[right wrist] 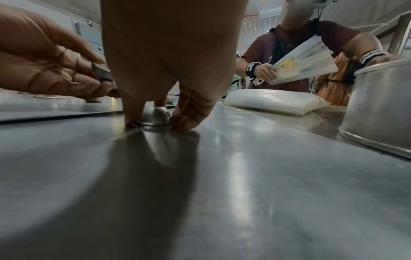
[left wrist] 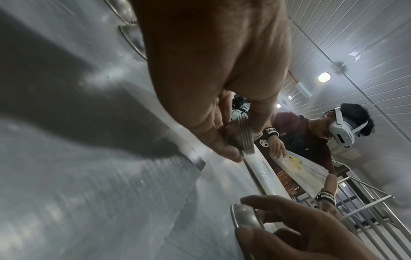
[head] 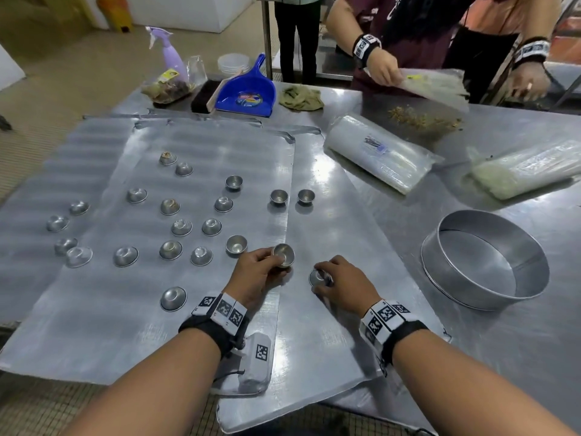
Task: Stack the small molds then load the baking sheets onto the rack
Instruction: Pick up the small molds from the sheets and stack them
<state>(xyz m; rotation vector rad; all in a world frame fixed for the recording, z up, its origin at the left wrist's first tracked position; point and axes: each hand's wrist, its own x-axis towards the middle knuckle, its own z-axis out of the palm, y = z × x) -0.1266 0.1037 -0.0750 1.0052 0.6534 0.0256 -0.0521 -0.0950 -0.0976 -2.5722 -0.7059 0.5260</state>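
Observation:
Several small metal molds lie scattered, mostly upside down, on overlapping baking sheets on the steel table. My left hand holds a nested stack of molds tilted on its side; the stacked rims show pinched between thumb and fingers. Just to the right, my right hand has thumb and fingers curled around one upside-down mold that sits flat on the sheet. The rack is not in view.
A round metal cake ring stands at the right. Plastic-wrapped rolls lie behind it. A blue dustpan, spray bottle and cloth sit at the far edge. A person across the table handles a bag.

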